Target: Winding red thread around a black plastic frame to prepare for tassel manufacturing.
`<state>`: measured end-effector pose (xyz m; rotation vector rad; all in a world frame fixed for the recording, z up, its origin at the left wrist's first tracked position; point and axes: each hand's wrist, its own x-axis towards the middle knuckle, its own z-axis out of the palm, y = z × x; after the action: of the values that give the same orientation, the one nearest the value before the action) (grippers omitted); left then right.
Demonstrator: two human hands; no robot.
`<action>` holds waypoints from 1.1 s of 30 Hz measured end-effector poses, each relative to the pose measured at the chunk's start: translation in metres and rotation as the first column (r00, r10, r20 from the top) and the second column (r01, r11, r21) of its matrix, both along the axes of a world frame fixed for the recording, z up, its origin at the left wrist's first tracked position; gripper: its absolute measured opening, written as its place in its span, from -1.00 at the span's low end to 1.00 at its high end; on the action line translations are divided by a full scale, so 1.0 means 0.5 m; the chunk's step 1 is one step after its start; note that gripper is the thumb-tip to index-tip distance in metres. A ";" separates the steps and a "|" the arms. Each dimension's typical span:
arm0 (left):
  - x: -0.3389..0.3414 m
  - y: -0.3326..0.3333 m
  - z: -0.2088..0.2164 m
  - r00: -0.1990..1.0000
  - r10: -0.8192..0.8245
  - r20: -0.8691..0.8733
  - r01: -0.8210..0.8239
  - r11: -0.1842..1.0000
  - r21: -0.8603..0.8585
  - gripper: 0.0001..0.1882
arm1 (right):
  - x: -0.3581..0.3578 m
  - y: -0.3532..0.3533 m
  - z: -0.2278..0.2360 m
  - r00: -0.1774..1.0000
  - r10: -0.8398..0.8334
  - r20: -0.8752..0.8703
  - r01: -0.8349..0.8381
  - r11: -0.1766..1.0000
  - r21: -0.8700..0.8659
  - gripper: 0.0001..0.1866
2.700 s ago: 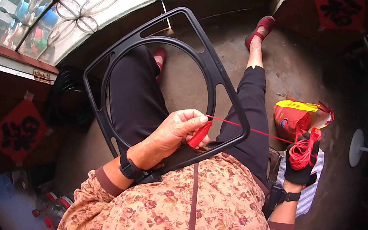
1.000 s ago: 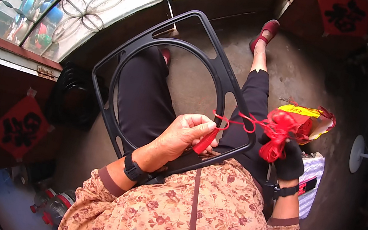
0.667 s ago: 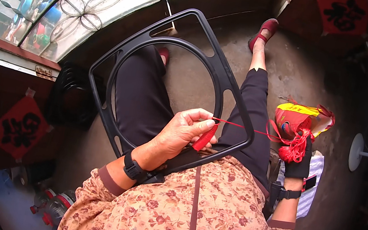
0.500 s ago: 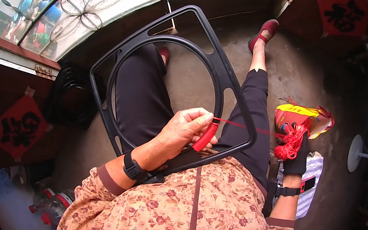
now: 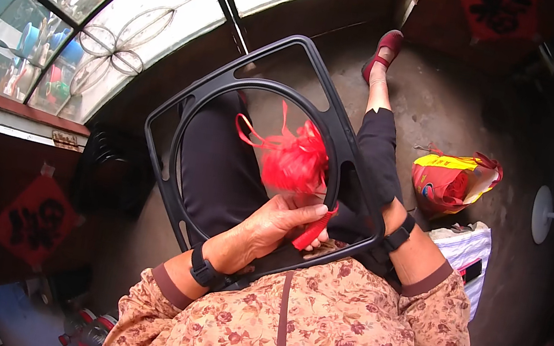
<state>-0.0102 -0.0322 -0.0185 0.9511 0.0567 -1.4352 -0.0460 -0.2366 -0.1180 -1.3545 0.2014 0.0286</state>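
Observation:
A black frame (image 5: pixel 274 86) with a round ring inside lies across my lap. My left hand (image 5: pixel 271 227) pinches the ring's near right part, where red cord wrapping (image 5: pixel 312 233) covers it in a short, tight stretch. Inside the ring's opening is a loose bundle of red cord (image 5: pixel 297 162), blurred by motion, with loops trailing to the left. My right forearm (image 5: pixel 418 253) reaches in from the right and passes under the frame. The black-gloved right hand is mostly hidden behind the frame and against my dark trousers; it appears to grip the bundle from below.
A red and yellow bag (image 5: pixel 449 185) stands on the floor to the right, with a white striped bag (image 5: pixel 466 255) nearer me. A white round-based stand (image 5: pixel 541 223) is farther right. Windows (image 5: pixel 123 35) run along the far left, and plastic bottles (image 5: pixel 89 333) sit at the lower left.
My right hand has swung from the far right to under the frame, bringing the red cord bundle into the ring's opening. My left hand keeps hold of the wrapped part.

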 end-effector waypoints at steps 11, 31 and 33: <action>0.002 0.022 -0.016 0.983 0.050 0.176 -0.032 0.994 -0.105 -0.80 | -0.065 0.061 0.165 0.995 -0.036 0.094 0.009 0.962 0.273 -0.70; 0.002 0.014 -0.004 0.966 0.090 0.241 -0.093 0.996 0.000 -0.80 | -0.133 0.030 0.197 0.991 0.061 -0.123 -0.044 0.990 0.135 -0.52; 0.001 0.015 -0.005 0.965 0.091 0.247 -0.093 0.996 -0.004 -0.80 | -0.143 0.031 0.193 0.964 0.086 -0.251 -0.074 0.996 0.056 -0.53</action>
<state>-0.0097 -0.0248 -0.0212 1.1134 -0.0780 -1.2229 -0.1176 -0.2211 -0.0214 -1.3103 0.3589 0.2740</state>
